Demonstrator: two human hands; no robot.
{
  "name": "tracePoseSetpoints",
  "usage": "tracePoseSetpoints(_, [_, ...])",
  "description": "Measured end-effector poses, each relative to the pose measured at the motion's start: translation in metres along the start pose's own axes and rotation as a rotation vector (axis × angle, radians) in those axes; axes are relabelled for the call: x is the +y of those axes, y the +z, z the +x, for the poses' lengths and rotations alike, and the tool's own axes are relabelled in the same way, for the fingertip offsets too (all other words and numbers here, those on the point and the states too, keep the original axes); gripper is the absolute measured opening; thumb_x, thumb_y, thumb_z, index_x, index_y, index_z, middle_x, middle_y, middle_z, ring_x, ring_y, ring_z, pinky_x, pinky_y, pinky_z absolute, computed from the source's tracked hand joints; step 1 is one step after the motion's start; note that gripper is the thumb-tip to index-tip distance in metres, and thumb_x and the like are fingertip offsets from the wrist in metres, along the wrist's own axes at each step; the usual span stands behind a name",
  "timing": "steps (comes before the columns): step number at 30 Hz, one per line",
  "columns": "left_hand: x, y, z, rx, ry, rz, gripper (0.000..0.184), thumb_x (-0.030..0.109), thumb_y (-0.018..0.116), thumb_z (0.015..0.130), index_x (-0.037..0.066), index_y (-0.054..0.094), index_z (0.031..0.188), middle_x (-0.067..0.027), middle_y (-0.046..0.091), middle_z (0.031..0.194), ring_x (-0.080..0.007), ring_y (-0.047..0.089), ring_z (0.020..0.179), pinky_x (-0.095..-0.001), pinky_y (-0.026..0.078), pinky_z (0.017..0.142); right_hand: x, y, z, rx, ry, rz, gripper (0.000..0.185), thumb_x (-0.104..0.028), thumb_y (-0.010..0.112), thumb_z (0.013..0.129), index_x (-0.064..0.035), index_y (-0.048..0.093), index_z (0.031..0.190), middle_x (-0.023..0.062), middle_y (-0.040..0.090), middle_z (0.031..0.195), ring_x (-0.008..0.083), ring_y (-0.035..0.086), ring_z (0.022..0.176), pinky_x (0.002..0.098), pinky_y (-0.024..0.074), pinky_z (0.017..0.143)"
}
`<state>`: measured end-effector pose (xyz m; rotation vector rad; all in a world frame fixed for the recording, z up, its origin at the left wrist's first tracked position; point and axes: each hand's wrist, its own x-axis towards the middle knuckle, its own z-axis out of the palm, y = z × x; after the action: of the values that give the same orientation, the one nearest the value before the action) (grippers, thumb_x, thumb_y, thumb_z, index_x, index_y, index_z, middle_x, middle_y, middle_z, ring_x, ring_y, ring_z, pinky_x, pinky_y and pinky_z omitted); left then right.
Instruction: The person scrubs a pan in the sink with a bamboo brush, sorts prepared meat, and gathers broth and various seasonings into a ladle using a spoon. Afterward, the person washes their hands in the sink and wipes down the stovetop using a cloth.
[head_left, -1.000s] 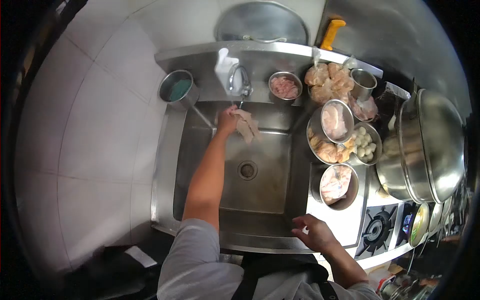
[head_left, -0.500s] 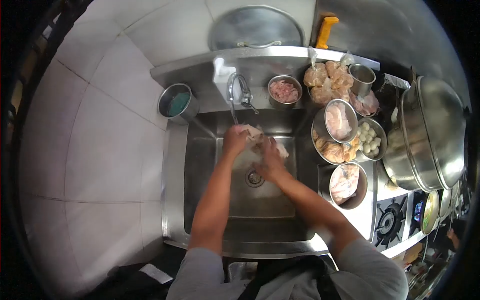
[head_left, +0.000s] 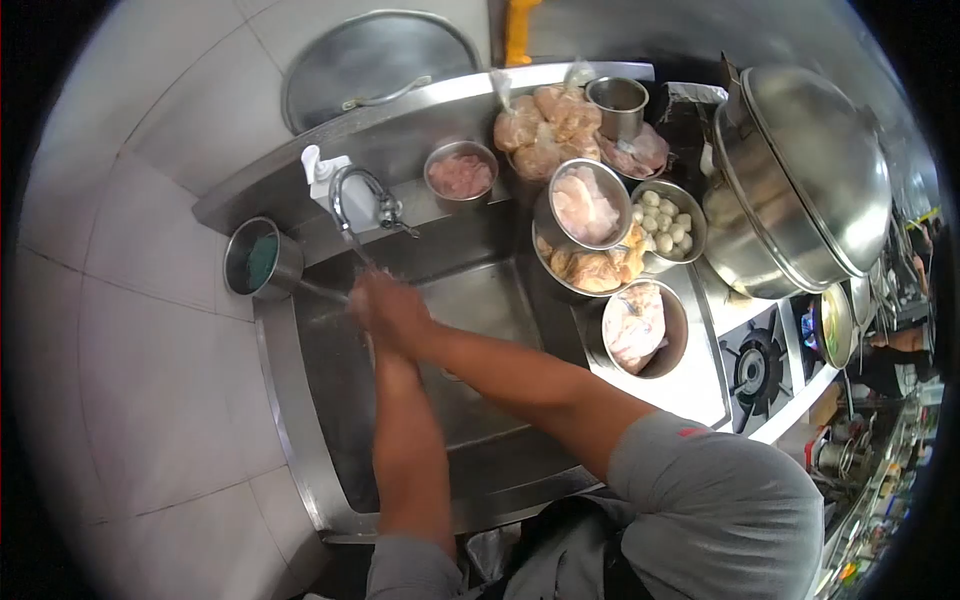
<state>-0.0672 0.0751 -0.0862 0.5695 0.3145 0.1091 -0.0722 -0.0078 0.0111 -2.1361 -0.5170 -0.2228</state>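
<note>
Apparently the rinsing is under way rather than done: the right hand (head_left: 398,318) and left hand (head_left: 362,300) overlap, blurred, in the stream just below the tap (head_left: 389,209), over the sink (head_left: 500,300). Whether either grip is open or closed on something cannot be told; any piece between them is hidden. Beside the sink, raw meat (head_left: 635,325), pale meat (head_left: 586,205) and white balls (head_left: 665,223) sit in metal bowls, rinsed or not, unclear.

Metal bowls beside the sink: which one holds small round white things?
The bowl immediately left of the big domed pot; the small white balls inside set it apart from the bowls holding pink or pale meat.
</note>
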Motion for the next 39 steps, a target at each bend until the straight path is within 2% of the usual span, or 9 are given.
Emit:
tracePoseSetpoints(7, [0.016,-0.015,-0.042,0.174,-0.303,1.023,0.049,0.032,0.053,0.090,0.005,0.045,0.131,-0.0124,0.051,0.126,-0.0272,0.052,0.112,-0.0401,0.047,0.088,0.051,-0.021,0.027,-0.332,0.104,-0.183,0.028,-0.032,0.051,0.086,-0.0061,0.061,0.093,0.0208,0.064,0.089,0.0366,0.064,0.082,0.0453,0.0498,0.076])
tracePoseSetpoints(9, [0.020,-0.032,-0.041,-0.263,0.241,1.665,0.037,0.016,0.059,0.084,0.000,0.053,0.117,-0.0092,0.060,0.112,-0.0243,0.060,0.096,-0.0369,0.047,0.075,0.047,-0.001,0.024,-0.382,0.078,-0.109,0.025,-0.028,0.056,0.085,-0.0062,0.062,0.094,0.0193,0.065,0.090,0.0349,0.065,0.084,0.0438,0.0502,0.076])
tracePoseSetpoints(13, [0.018,-0.039,-0.010,-0.184,0.489,1.610,0.038,0.012,0.062,0.080,0.000,0.055,0.115,-0.0101,0.060,0.109,-0.0235,0.060,0.094,-0.0368,0.048,0.074,0.031,0.005,0.020,-0.384,0.150,0.358,0.025,-0.026,0.063,0.082,-0.0058,0.062,0.097,0.0157,0.066,0.091,0.0284,0.065,0.081,0.0395,0.0508,0.075])
tracePoseSetpoints(17, [0.028,0.012,-0.024,-0.134,0.130,0.515,0.045,0.019,0.065,0.078,0.005,0.053,0.120,-0.0096,0.056,0.115,-0.0239,0.057,0.103,-0.0373,0.050,0.082,0.057,0.017,0.029,-0.225,0.156,1.213,0.034,-0.028,0.071,0.076,-0.0044,0.060,0.099,0.0102,0.065,0.090,0.0213,0.061,0.079,0.0363,0.0499,0.072])
tracePoseSetpoints(22, [0.020,-0.025,0.031,-0.474,0.235,0.160,0.026,0.026,0.048,0.093,0.008,0.059,0.107,-0.0086,0.061,0.104,-0.0239,0.062,0.090,-0.0376,0.052,0.075,0.065,-0.007,0.002,-0.292,0.588,0.469,0.041,-0.027,0.069,0.077,-0.0080,0.057,0.111,0.0036,0.061,0.094,0.0193,0.060,0.089,0.0324,0.0486,0.080])
tracePoseSetpoints(25, [0.013,0.036,0.003,0.041,0.133,0.082,0.025,0.024,0.045,0.094,0.005,0.058,0.105,-0.0105,0.060,0.103,-0.0242,0.062,0.086,-0.0371,0.052,0.072,0.046,-0.008,0.004,-0.341,0.664,1.254,0.040,-0.026,0.066,0.077,-0.0080,0.058,0.112,0.0043,0.061,0.093,0.0195,0.060,0.087,0.0345,0.0493,0.079])
tracePoseSetpoints(29, [0.028,0.030,0.000,0.089,-0.005,1.198,0.041,0.022,0.055,0.085,0.007,0.050,0.123,-0.0122,0.056,0.118,-0.0273,0.055,0.108,-0.0415,0.046,0.091,0.084,-0.002,-0.005,-0.397,0.806,1.410,0.035,-0.020,0.061,0.078,-0.0105,0.058,0.111,0.0015,0.062,0.091,0.0169,0.060,0.080,0.0349,0.0500,0.069])
tracePoseSetpoints(34, [0.048,0.067,-0.098,-0.531,0.889,2.086,0.073,0.010,0.069,0.068,0.015,0.043,0.136,-0.0131,0.036,0.143,-0.0332,0.031,0.135,-0.0430,0.023,0.112,0.072,-0.061,-0.035,-0.638,0.775,1.338,0.038,-0.016,0.067,0.075,-0.0105,0.059,0.111,0.0033,0.062,0.097,0.0179,0.059,0.089,0.0363,0.0489,0.075])
tracePoseSetpoints(39, [0.027,0.055,-0.130,-0.841,0.792,2.099,0.065,0.019,0.068,0.074,0.016,0.045,0.134,-0.0116,0.040,0.140,-0.0363,0.040,0.127,-0.0438,0.040,0.098,0.051,-0.081,-0.079,-1.042,0.479,0.685,0.037,-0.018,0.073,0.071,-0.0056,0.063,0.105,0.0058,0.064,0.093,0.0170,0.057,0.078,0.0330,0.0477,0.071])
